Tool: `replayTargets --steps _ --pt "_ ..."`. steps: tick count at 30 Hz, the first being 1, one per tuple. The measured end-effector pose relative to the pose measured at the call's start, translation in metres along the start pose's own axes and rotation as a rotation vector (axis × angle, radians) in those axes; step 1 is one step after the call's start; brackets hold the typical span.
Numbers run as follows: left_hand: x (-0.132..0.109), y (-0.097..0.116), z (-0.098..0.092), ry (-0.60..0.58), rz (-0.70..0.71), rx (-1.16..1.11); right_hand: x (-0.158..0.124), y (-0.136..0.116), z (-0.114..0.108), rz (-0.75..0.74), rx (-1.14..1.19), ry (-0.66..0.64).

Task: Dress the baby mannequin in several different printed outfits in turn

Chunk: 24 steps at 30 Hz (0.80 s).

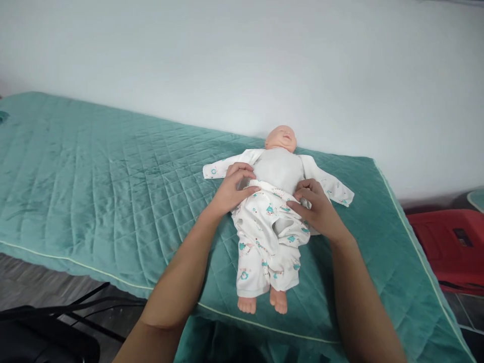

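Note:
A baby doll (281, 137) lies on its back, its head toward the wall and its bare feet toward me. Its torso is pale grey, and a white printed baby shirt (328, 182) covers the arms, spread open at the front. White patterned baby pants (260, 227) cover the legs up to the waist. On the left side of the waistband, my left hand (236, 187) is closed, thumb outside and fingers above the edge. Opposite it, my right hand (313, 204) pinches the waistband's right side. The fingertips of both hands are partly hidden by cloth.
Under the doll is a bed with a green quilted cover (124, 191). A white wall (189, 65) runs along its far side. To the right stands a red plastic object (448, 247). A black object with thin bars (49, 333) is at the lower left.

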<state>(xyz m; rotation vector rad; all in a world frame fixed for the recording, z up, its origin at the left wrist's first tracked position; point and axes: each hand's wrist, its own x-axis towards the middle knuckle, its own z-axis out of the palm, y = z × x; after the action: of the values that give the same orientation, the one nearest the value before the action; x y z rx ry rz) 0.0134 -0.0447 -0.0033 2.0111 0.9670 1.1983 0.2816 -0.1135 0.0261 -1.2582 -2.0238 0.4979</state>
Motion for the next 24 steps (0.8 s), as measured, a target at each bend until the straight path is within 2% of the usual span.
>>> replayTargets --steps 3,7,11,13,17,21,24 --pt "-0.001 0.004 0.000 -0.014 -0.017 0.047 0.002 0.005 0.002 0.018 0.054 0.032" --pt "0.003 0.006 0.004 -0.053 -0.040 -0.005 0.010 0.011 0.006 0.161 -0.004 0.125" --pt "0.025 -0.003 0.011 0.022 -0.196 -0.018 0.029 0.015 0.008 0.269 -0.040 0.129" --pt "0.039 -0.009 0.014 0.032 -0.226 -0.019 0.040 0.018 0.008 0.314 -0.002 0.120" --pt "0.051 -0.019 0.016 -0.002 -0.247 -0.111 0.052 0.030 0.014 0.434 0.254 0.118" --pt "0.041 -0.023 0.015 -0.002 -0.286 -0.226 0.049 0.042 0.021 0.477 0.517 0.178" --pt "0.033 -0.024 0.015 0.035 -0.298 -0.226 0.046 0.046 0.019 0.525 0.654 0.193"
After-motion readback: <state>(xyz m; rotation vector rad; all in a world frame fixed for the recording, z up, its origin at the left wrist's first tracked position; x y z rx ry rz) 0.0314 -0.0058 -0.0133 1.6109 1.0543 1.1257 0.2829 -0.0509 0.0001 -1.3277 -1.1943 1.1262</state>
